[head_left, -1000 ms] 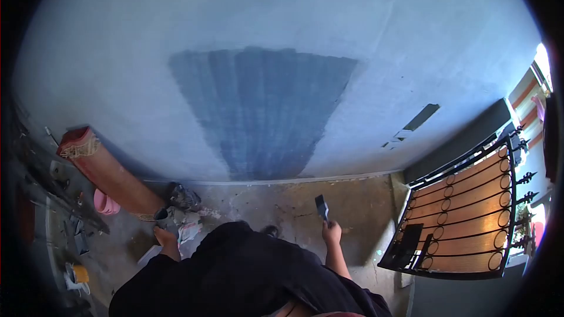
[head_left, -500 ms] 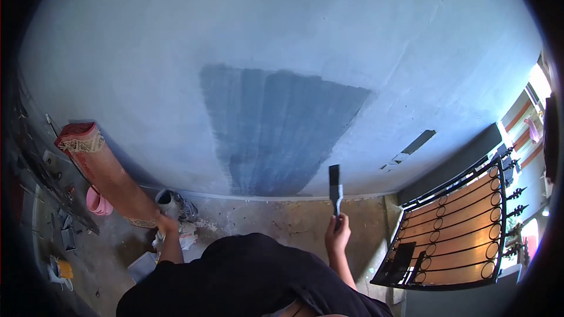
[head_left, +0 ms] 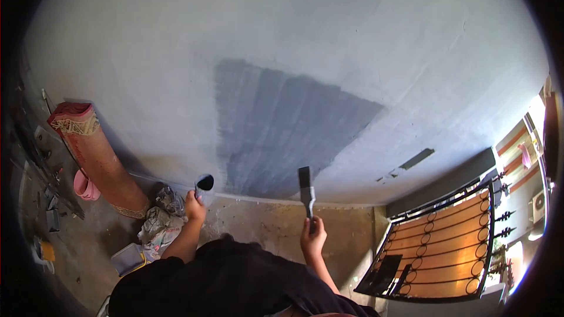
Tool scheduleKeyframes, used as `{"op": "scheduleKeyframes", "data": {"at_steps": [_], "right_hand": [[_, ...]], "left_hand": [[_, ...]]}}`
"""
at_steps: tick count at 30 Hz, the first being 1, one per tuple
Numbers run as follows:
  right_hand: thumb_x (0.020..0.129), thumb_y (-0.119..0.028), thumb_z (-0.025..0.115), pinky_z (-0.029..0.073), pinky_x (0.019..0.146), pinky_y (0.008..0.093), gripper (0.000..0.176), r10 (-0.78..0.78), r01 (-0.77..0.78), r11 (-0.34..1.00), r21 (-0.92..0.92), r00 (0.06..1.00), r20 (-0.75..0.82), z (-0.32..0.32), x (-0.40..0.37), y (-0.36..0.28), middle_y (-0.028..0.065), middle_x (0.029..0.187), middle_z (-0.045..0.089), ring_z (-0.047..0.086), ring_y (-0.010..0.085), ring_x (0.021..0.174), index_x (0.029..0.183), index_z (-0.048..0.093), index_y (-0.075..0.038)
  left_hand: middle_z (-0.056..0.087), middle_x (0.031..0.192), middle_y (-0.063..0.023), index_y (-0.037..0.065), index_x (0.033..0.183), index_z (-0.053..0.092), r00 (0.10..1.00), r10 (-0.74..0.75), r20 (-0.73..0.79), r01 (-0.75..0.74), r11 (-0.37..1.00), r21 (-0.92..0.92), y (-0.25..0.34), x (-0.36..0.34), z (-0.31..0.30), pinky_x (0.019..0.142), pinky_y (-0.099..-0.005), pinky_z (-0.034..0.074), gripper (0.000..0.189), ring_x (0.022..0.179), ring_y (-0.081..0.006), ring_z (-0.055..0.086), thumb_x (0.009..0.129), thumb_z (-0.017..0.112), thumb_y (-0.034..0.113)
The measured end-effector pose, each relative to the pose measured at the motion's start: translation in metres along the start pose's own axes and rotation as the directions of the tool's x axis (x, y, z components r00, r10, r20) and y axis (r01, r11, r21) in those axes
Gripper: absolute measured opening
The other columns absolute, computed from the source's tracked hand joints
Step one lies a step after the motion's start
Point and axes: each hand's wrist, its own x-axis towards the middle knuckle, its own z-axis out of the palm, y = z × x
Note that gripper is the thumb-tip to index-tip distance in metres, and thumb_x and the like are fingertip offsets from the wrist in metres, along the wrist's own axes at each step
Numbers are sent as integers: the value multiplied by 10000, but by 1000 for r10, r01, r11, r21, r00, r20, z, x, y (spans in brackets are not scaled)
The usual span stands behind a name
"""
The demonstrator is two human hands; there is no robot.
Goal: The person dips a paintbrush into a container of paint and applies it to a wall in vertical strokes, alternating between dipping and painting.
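Observation:
My left hand (head_left: 195,208) is closed around a paint cup (head_left: 204,184), whose round mouth faces up and shows dark paint or a dark inside. In my right hand (head_left: 314,236) is a flat paintbrush (head_left: 306,186), gripped by the handle with its dark bristles pointing up toward the wall. Behind both hands rises a pale wall (head_left: 141,82) that carries a broad dark grey painted patch (head_left: 276,129) with streaky, uneven edges. The brush tip overlaps the lower right part of that patch in this view.
A rolled red carpet (head_left: 106,161) leans at the left beside a pink bucket (head_left: 86,186). Crumpled bags (head_left: 160,226) and a grey container (head_left: 128,259) lie on the floor near my left arm. At the right stands a black metal gate (head_left: 435,240) with orange panels.
My left hand has lifted the cup up and to the right, away from the carpet and bags. The brush in my right hand has shifted left. The view has turned slightly.

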Motion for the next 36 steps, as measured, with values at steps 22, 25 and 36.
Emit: {"op": "scheduleKeyframes", "data": {"at_steps": [22,25,36], "right_hand": [[866,-45,754,435,535,261,231,-680,675,724,139,733,-20,11,184,-193,88,661,644,566,169,525,1095,720,-55],[862,-41,754,472,560,273,260,-626,621,773,128,779,5,-15,193,-189,103,709,689,631,179,570,1120,725,-59],[864,-68,748,472,571,258,236,-304,284,936,-208,950,-67,-112,210,-193,108,714,688,626,118,583,1100,739,-74]], "left_hand": [[624,1204,-307,-33,1277,535,774,-606,-181,618,663,423,-122,-94,-104,971,-536,487,434,1139,-471,617,880,634,110],[612,1245,-316,-45,1319,514,719,-680,-144,683,654,324,-140,-91,-102,1006,-526,472,527,1189,-491,583,858,661,164],[596,1215,-336,-48,1282,521,832,-552,-48,482,679,554,-197,-52,-74,1008,-509,453,626,1173,-512,565,802,732,292]]}}
